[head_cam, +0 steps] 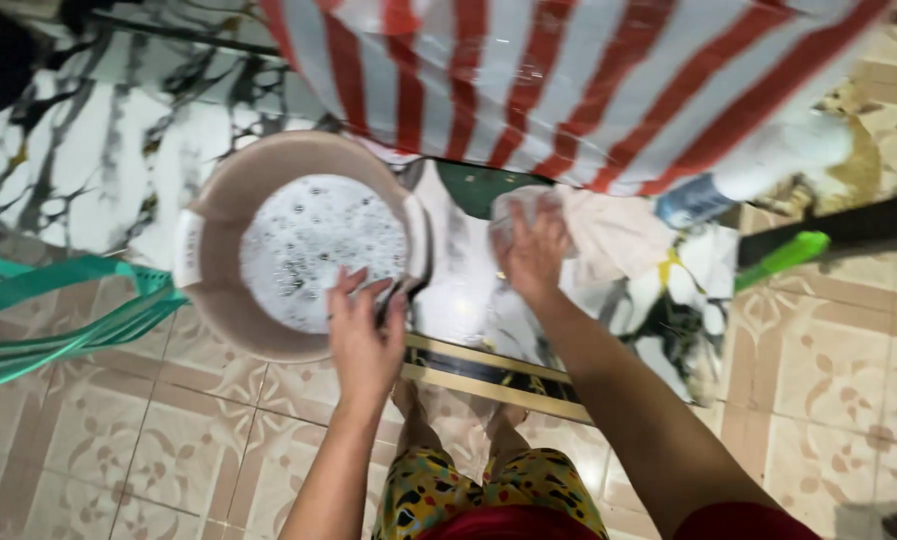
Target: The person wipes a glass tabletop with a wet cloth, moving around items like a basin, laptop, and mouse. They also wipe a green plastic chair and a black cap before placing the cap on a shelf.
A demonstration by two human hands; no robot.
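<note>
Our left hand (366,335) curls its fingers over the near rim of the beige basin (231,190) of soapy water on the floor, steadying it — our right hand (535,252) clutches a wet white cloth (517,207) just beside it.

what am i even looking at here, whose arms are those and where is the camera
There is no machine here: these are a person's two bare arms, filmed by one camera worn on their head and looking straight down, so you also see their patterned shorts and feet on the tiled floor.

The left hand grips the rim of a beige basin full of foamy water. The right hand is closed on a pale crumpled cloth, held above a white marble step with dark veins.

Around them: a red and white striped cloth at the top, a green basket on the left, and a green-handled tool on the right.
</note>
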